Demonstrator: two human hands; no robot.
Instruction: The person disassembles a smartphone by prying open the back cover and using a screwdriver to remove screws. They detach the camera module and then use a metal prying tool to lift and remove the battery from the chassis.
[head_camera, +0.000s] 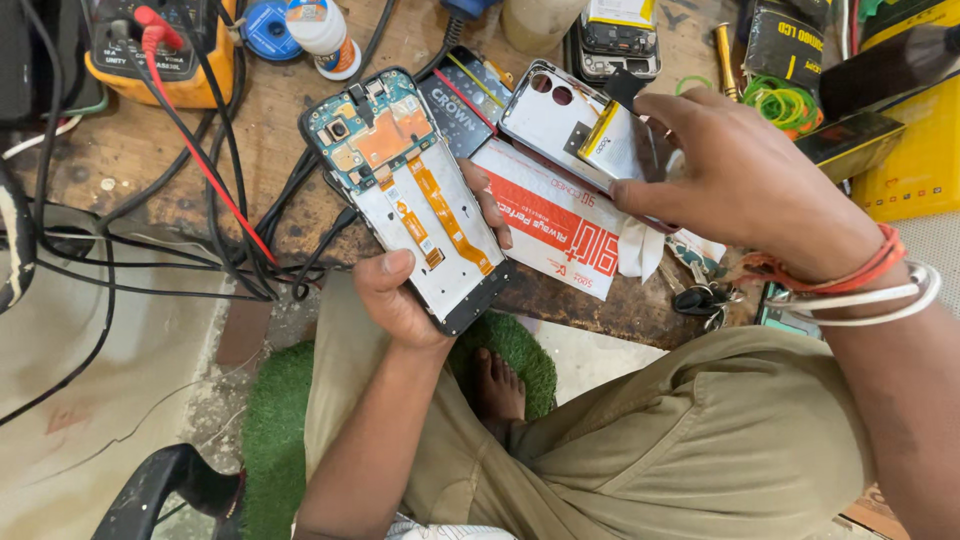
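Observation:
My left hand (405, 290) grips an opened phone (405, 190) with its back removed, showing a teal circuit board, copper shielding and orange flex cables over a white frame. My right hand (745, 175) holds a flat silver battery (612, 143) by its edge, over a silver phone back cover (545, 115) lying on the wooden bench (270, 130). A red and white flat box (555, 230) lies under the back cover. The two hands are apart, the battery to the right of the phone.
A yellow multimeter (160, 50) with red and black leads (200, 160) sits at the back left. A glue bottle (322, 35), another opened phone (620, 40), green rubber bands (785, 100), keys (705, 297) and yellow boxes (920, 150) crowd the bench. A green mat (275, 430) lies below.

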